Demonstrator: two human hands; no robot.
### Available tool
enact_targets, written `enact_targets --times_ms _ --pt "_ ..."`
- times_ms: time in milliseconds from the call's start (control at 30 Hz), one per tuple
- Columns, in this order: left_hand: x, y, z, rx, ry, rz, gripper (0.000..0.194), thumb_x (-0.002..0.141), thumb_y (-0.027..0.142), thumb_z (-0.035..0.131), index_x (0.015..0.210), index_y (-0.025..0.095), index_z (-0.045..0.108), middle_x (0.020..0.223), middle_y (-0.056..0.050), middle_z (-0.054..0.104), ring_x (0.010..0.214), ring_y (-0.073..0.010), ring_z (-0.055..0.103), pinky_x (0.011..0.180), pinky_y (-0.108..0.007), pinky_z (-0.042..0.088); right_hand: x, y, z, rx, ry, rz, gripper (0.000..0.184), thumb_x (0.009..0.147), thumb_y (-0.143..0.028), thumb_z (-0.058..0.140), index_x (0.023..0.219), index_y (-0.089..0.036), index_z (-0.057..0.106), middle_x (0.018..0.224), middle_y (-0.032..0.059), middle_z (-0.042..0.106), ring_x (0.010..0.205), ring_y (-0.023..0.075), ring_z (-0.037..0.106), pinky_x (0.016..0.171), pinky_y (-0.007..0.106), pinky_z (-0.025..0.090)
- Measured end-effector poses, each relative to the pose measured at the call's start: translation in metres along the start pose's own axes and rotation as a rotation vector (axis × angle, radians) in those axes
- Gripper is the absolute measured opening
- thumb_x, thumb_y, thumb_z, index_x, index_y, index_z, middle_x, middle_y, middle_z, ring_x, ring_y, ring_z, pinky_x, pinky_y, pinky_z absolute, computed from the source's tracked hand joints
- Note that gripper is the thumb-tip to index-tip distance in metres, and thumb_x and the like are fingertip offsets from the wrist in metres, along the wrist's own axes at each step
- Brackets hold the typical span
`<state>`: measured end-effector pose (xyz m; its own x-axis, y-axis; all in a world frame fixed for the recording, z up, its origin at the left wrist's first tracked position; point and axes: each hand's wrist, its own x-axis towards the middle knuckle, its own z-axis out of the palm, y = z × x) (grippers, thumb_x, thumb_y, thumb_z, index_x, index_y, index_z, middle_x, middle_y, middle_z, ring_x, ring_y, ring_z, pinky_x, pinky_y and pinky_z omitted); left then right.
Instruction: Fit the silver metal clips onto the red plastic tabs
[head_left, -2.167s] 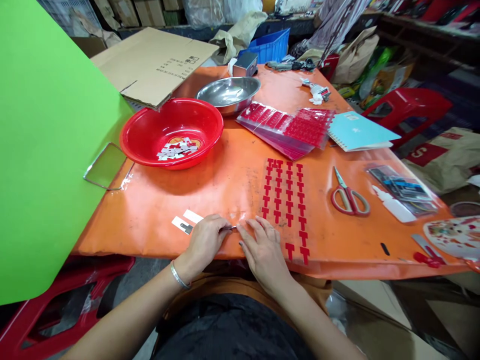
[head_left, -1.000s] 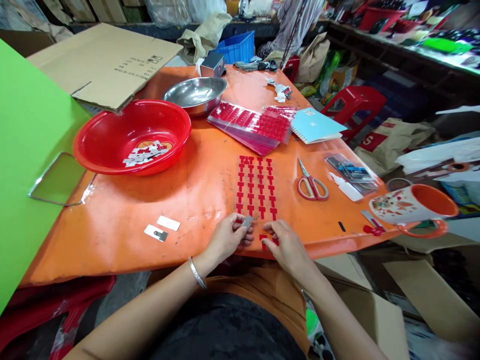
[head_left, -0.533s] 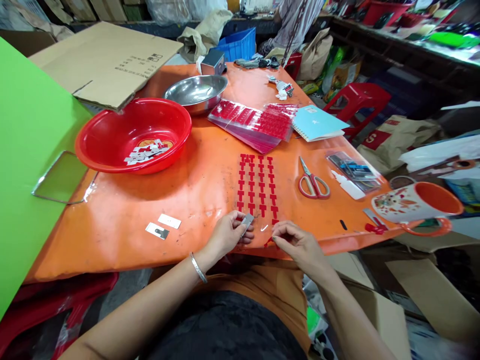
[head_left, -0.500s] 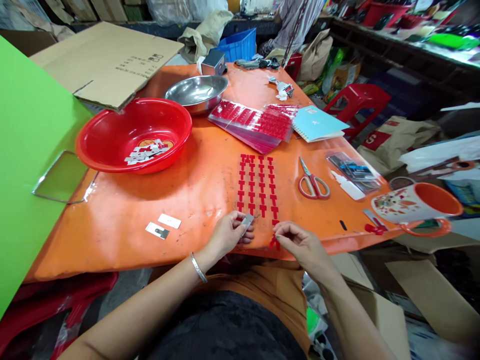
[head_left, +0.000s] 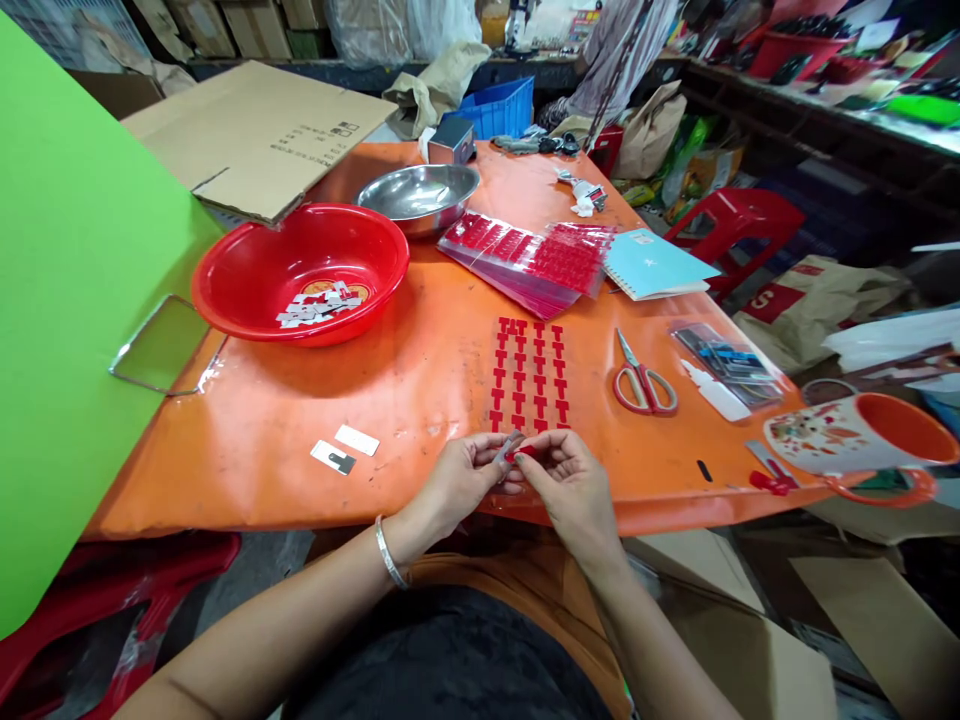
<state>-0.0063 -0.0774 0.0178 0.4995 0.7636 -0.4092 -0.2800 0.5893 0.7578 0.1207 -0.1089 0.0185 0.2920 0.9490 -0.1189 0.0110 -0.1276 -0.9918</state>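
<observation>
1. Grip: left hand closed in a pinch, thumb over fingers, holding a small grey strip. Right hand pinched at thumb and fingertip on a red piece.
2. Red piece overlaps the strip in this view, just above the near table edge. Whether it is stuck down or only held there: cannot tell. Judged mid-step, this unit unfinished.
3. Just beyond the hands: red T-shaped pieces in four columns on the orange table. Most of the stock appears unused; near ends of the columns are partly hidden by the hands.
4. Left of the hands: a plain white plate and, close by, a plate with a dark patch. No red visible on either; probably still to do.
5. Farther left: red bowl with a loose pile of plates, some showing red. Likely the finished lot; count not readable.
6. Beyond the columns: glossy packed sheets of similar red shapes, presumably reserve.
</observation>
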Motion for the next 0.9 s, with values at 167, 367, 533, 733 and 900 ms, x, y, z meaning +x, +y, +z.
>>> enact_targets --times_ms 167,367,533,733,900 --pt "-0.0015 0.001 -0.0041 -0.022 -0.015 0.019 0.045 0.063 0.033 0.081 0.098 0.009 0.067 0.087 -0.008 0.07 0.068 -0.0118 0.065 0.07 -0.025 0.054 0.0002 -0.0003 0.0037 -0.06 0.017 -0.04 0.026 0.07 -0.038 0.071 0.078 -0.019 0.054 0.074 0.0011 0.061 0.064 0.0142 0.061 0.059 0.028 0.053" --pt "-0.0024 0.0027 -0.0061 -0.013 -0.047 0.009 0.042 0.066 0.032 0.078 0.1 0.01 0.067 0.089 -0.009 0.07 0.069 -0.0114 0.065 0.071 -0.025 0.053 0.0002 -0.0011 0.005 -0.069 0.022 -0.045 0.027 0.07 -0.039 0.071 0.078 -0.019 0.055 0.076 0.0019 0.062 0.066 0.0144 0.061 0.058 0.027 0.055" --pt "-0.0028 0.0028 -0.006 -0.02 -0.049 0.018 0.04 0.067 0.032 0.078 0.099 0.01 0.067 0.088 -0.008 0.07 0.069 -0.0118 0.065 0.071 -0.025 0.054 -0.0003 -0.0006 0.0062 -0.058 0.016 -0.035 0.026 0.07 -0.038 0.071 0.078 -0.02 0.055 0.075 0.0012 0.061 0.064 0.0139 0.061 0.058 0.028 0.056" --pt "-0.0033 0.002 -0.0064 -0.025 -0.05 0.025 0.039 0.068 0.032 0.077 0.099 0.01 0.068 0.087 -0.008 0.07 0.069 -0.0113 0.064 0.07 -0.024 0.053 -0.0007 0.0023 0.0061 -0.061 0.001 -0.031 0.023 0.072 -0.034 0.07 0.081 -0.019 0.054 0.077 0.0009 0.061 0.064 0.014 0.061 0.059 0.028 0.056" --pt "-0.0036 0.0008 -0.0067 -0.023 -0.036 0.024 0.041 0.067 0.032 0.078 0.1 0.009 0.067 0.086 -0.008 0.07 0.067 -0.0113 0.064 0.07 -0.025 0.054 -0.0019 0.0047 0.0057 -0.084 0.002 -0.037 0.021 0.074 -0.032 0.068 0.082 -0.02 0.054 0.078 0.0013 0.061 0.066 0.0144 0.062 0.062 0.029 0.055"
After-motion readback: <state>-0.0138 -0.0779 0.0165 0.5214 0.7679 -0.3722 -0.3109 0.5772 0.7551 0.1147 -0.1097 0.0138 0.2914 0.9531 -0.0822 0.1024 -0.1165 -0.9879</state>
